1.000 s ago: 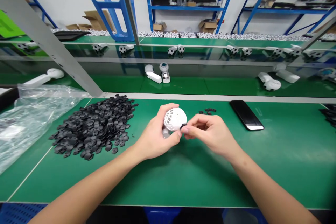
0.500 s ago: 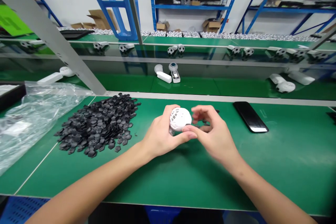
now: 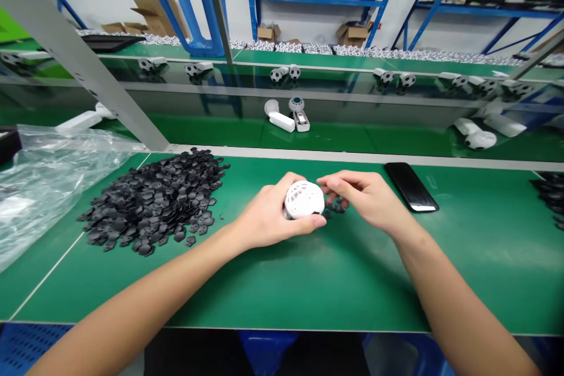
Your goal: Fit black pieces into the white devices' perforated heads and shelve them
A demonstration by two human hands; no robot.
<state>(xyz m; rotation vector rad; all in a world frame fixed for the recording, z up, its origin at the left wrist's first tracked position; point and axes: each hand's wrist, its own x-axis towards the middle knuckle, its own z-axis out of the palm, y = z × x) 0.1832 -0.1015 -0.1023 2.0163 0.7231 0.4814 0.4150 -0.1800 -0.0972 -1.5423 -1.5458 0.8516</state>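
My left hand (image 3: 271, 217) is wrapped round a white, ball-shaped plastic housing (image 3: 304, 200) with rows of slots on its upper left. A dark spot shows at the ball's lower right edge, near my left thumb. My right hand (image 3: 359, 194) is just right of the ball, thumb and forefinger pinched together; whatever sits between them is too small or hidden to tell. Under its fingers lie a few small black pieces (image 3: 337, 207). A large heap of black pentagon-shaped plastic pieces (image 3: 154, 202) spreads over the green table to the left.
A black phone (image 3: 412, 187) lies to the right, with more black pieces (image 3: 550, 194) at the far right edge. Clear plastic bags (image 3: 57, 170) cover the left side. Beyond the table's rail, white ball-headed units (image 3: 279, 117) lie on a green surface.
My right thumb has left the ball's lower edge, and the hand has moved up and to the right, its fingers closing into a pinch. My left hand keeps hold of the ball.
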